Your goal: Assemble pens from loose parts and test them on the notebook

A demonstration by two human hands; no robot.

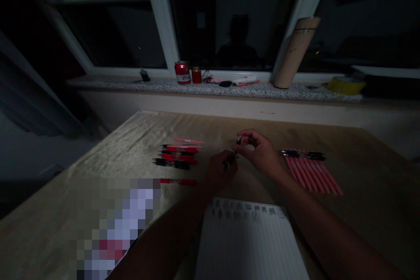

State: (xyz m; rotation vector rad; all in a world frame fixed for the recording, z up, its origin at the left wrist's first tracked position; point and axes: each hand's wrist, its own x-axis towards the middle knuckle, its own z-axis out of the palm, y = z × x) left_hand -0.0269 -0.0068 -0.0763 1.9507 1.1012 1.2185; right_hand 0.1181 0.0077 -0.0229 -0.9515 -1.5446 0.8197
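Note:
Both hands meet above the middle of the table. My right hand (259,151) pinches a small black piece (239,140) with a pale spot, held upright between thumb and forefinger; its exact kind is too dark to tell. Just below it, my left hand (223,167) is closed, its fingertips almost at the right thumb, and what it grips is lost in shadow. Left of my hands lies a group of black and red pens (177,156), with a pink pen (188,141) behind and a red pen (179,182) in front. On the right, black pens (303,155) lie across a row of pink pens (313,174).
A lined notebook (251,245) with scribbles along its top lies before me. Part of the lower left is pixelated. On the granite sill (157,86) stand a red can (183,73), a small red jar (196,75), a tall tube (297,52) and a yellow roll (346,86).

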